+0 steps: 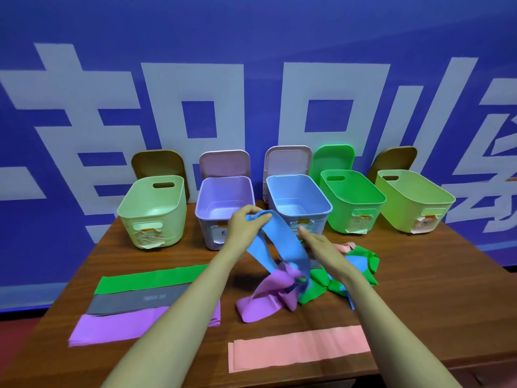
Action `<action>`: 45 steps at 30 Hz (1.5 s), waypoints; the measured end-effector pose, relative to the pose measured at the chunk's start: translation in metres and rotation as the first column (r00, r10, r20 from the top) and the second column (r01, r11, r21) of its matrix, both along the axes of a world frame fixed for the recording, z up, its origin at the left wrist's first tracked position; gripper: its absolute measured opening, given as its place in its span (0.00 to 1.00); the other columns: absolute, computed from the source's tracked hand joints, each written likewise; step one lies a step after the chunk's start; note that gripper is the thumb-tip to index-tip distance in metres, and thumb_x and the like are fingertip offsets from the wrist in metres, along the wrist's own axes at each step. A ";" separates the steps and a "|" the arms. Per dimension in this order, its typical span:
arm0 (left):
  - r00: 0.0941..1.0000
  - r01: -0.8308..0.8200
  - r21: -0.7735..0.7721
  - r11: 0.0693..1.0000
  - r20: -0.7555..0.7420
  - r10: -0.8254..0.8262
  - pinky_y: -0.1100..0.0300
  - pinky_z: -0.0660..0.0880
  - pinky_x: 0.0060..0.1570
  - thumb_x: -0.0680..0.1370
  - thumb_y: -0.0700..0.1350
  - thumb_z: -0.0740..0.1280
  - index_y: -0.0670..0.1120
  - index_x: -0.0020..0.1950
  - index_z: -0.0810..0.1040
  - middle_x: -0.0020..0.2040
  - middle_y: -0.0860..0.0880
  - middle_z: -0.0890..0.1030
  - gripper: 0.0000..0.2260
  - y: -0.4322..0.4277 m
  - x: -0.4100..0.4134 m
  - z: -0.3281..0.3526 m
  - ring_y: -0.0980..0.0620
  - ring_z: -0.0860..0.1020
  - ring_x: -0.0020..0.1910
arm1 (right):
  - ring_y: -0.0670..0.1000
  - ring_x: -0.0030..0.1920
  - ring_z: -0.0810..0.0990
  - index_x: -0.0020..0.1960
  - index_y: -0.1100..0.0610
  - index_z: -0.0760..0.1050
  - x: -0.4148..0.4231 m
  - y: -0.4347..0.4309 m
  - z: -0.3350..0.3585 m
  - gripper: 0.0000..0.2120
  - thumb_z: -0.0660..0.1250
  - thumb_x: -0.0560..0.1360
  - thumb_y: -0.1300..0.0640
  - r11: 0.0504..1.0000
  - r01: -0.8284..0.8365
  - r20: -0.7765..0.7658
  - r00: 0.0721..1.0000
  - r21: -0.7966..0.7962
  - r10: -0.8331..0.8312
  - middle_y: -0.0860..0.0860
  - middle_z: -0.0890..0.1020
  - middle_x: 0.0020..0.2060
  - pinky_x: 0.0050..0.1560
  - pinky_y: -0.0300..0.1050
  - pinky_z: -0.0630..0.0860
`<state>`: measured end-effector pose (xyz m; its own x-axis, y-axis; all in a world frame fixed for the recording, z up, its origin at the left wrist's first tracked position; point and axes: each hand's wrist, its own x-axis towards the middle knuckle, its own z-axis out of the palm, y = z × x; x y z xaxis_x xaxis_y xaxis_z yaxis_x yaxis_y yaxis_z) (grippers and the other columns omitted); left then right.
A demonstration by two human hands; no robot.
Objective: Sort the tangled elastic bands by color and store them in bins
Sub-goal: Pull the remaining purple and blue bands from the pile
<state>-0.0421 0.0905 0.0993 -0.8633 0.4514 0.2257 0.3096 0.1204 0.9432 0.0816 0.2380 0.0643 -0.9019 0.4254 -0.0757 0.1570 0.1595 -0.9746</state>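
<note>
My left hand (244, 228) grips the top of a blue band (282, 242) and holds it up above the table. The band's lower end runs into a tangle (313, 281) of purple, green, blue and pink bands at the table's middle. A purple band (260, 303) of the tangle spills toward me. My right hand (321, 249) rests on the tangle beside the blue band, fingers fairly straight. Flat on the table lie a green band (148, 278), a grey band (134, 301), a purple band (117, 327) and a pink band (296, 350).
Five open bins stand in a row at the back: pale green (152, 211), lilac (223, 211), light blue (298, 203), bright green (352, 201), yellow-green (414, 201). Lids lean behind them against a blue wall. The wooden table's (419, 289) front edge is near me.
</note>
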 end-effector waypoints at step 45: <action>0.867 -0.077 -0.100 0.992 0.485 0.116 0.63 0.72 0.27 0.81 0.39 0.53 0.41 0.57 0.72 0.46 0.41 0.78 0.10 -0.032 -0.020 -0.065 0.52 0.78 0.24 | 0.45 0.36 0.69 0.39 0.51 0.69 -0.027 -0.021 0.049 0.10 0.61 0.78 0.61 0.958 0.282 -0.291 0.921 0.040 -0.259 0.47 0.72 0.35 0.38 0.39 0.65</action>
<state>-0.0617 0.0583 0.0345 -0.8942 0.3591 -0.2674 -0.2054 0.2017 0.9577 0.0549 0.2171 0.1135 -0.7308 0.6506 0.2067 -0.0719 0.2278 -0.9711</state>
